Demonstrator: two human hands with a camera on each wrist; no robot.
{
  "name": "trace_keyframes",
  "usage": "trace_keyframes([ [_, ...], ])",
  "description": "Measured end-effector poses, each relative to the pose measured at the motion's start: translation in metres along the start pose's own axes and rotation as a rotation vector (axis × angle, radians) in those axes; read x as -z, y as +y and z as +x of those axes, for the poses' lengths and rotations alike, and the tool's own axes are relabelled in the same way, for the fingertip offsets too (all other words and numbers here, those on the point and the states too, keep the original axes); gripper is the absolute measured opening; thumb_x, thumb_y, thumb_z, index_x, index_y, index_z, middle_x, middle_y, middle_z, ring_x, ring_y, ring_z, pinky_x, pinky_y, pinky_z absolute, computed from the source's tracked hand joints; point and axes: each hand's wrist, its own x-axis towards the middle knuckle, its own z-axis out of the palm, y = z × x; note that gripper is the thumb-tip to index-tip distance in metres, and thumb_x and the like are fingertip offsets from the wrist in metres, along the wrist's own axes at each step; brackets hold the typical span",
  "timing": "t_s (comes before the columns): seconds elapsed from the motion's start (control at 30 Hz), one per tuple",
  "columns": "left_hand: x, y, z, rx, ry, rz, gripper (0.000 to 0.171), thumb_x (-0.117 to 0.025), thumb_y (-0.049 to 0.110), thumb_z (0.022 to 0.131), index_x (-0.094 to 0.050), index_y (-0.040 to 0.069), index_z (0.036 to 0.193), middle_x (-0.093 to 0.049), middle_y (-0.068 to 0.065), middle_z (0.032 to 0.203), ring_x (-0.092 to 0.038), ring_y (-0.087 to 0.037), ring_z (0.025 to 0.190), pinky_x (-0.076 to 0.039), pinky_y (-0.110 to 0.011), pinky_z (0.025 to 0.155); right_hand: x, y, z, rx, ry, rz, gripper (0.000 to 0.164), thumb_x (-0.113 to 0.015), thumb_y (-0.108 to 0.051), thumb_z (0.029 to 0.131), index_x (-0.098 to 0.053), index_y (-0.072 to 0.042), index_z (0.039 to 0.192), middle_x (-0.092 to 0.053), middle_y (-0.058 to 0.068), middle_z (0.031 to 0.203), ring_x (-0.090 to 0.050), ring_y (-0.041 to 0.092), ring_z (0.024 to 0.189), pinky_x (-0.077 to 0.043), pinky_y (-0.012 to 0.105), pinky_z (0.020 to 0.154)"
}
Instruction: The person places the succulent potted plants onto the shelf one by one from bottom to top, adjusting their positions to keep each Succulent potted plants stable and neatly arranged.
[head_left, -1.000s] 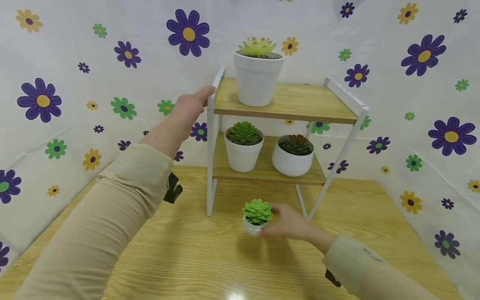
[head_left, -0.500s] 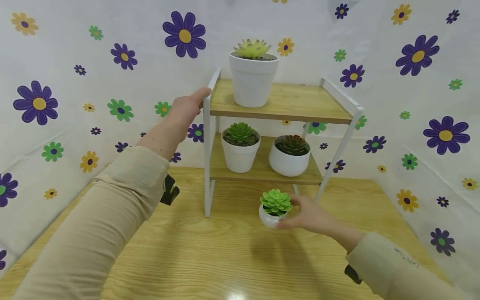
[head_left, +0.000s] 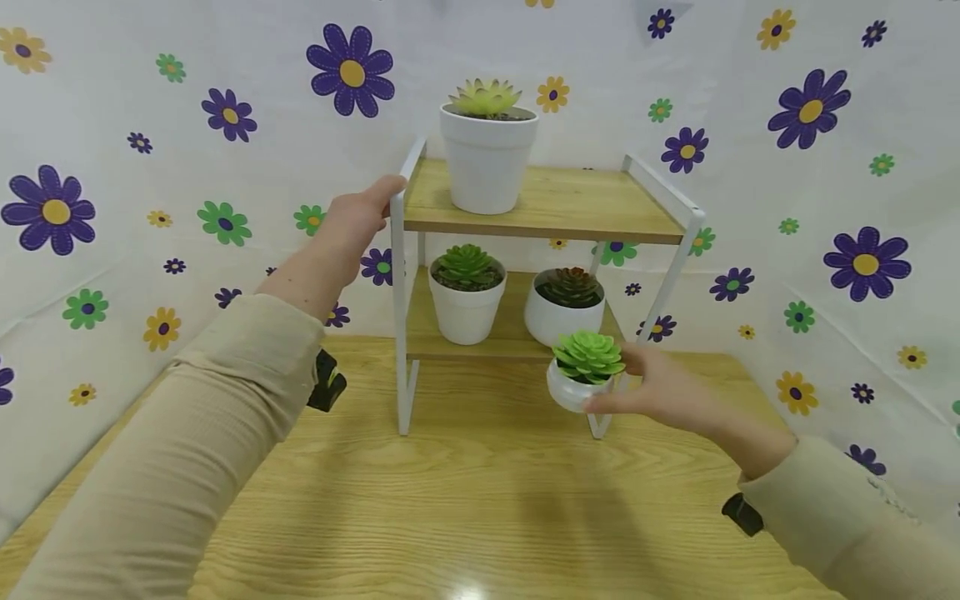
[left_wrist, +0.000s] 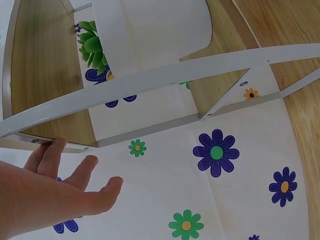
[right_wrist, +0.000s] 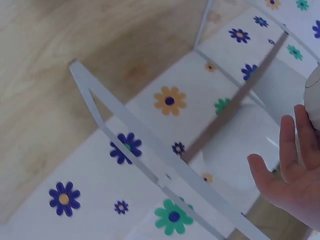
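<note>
In the head view my right hand [head_left: 678, 392] holds a small white pot with a bright green succulent [head_left: 588, 358], thumb and fingers at its side. The pot is in the air before the lower shelf's right front, slightly tilted. Only part of the pot [right_wrist: 314, 97] shows in the right wrist view, beside my fingers [right_wrist: 288, 145]. My left hand [head_left: 348, 229] grips the top left rail of a two-tier wooden shelf rack [head_left: 585, 200] with a white frame. In the left wrist view several of its fingers [left_wrist: 82, 172] stand beneath the rail, some apart from it.
A tall white pot with a pale succulent [head_left: 487, 158] stands on the top board. On the lower board are a white pot with a green succulent [head_left: 467, 308] and a round white pot with a dark reddish succulent [head_left: 562, 317]. The rack stands on a wooden table [head_left: 450, 500].
My right hand has raised the small potted succulent and moved it right, from low before the rack to the lower shelf's front edge. My left hand stays on the rail. The view shifts slightly.
</note>
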Motion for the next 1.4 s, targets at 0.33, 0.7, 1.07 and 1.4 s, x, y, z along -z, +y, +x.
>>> trace_keyframes([
  [0.33, 0.003, -0.002, -0.002, 0.003, 0.003, -0.015, 0.064, -0.041, 0.058, 0.09, -0.046, 0.018, 0.139, -0.023, 0.0, 0.156, -0.019, -0.023, 0.145, -0.006, -0.048, 0.119, 0.046, -0.03, -0.005, -0.051, 0.116, -0.085, 0.066, -0.068, -0.035, 0.083, -0.044, -0.006, 0.136, -0.055, 0.016, 0.129, -0.054, 0.037, 0.116, -0.045, 0.053, 0.093],
  [0.7, 0.003, -0.001, -0.004, -0.003, 0.012, -0.015, 0.063, -0.04, 0.058, 0.091, -0.045, 0.017, 0.14, -0.024, 0.0, 0.156, -0.02, -0.022, 0.144, -0.005, -0.05, 0.118, 0.093, -0.065, 0.011, -0.132, 0.255, -0.064, 0.072, -0.063, -0.046, 0.085, -0.037, -0.012, 0.142, -0.044, 0.019, 0.136, -0.037, 0.036, 0.126, -0.036, 0.058, 0.094],
  [1.07, 0.0, -0.001, -0.002, -0.002, 0.015, -0.007, 0.063, -0.041, 0.056, 0.091, -0.045, 0.018, 0.14, -0.025, 0.0, 0.156, -0.021, -0.022, 0.144, -0.005, -0.05, 0.118, 0.108, -0.076, 0.059, -0.19, 0.326, -0.033, 0.082, -0.064, -0.056, 0.08, -0.034, -0.015, 0.145, -0.044, 0.013, 0.143, -0.036, 0.03, 0.129, -0.025, 0.057, 0.109],
  [1.4, -0.001, 0.001, -0.002, 0.004, 0.031, -0.012, 0.063, -0.042, 0.056, 0.09, -0.044, 0.018, 0.14, -0.025, 0.0, 0.155, -0.022, -0.022, 0.144, -0.007, -0.051, 0.118, 0.109, -0.08, 0.089, -0.261, 0.333, -0.115, 0.085, -0.06, -0.059, 0.081, -0.036, -0.008, 0.143, -0.042, 0.015, 0.142, -0.036, 0.03, 0.125, -0.029, 0.051, 0.109],
])
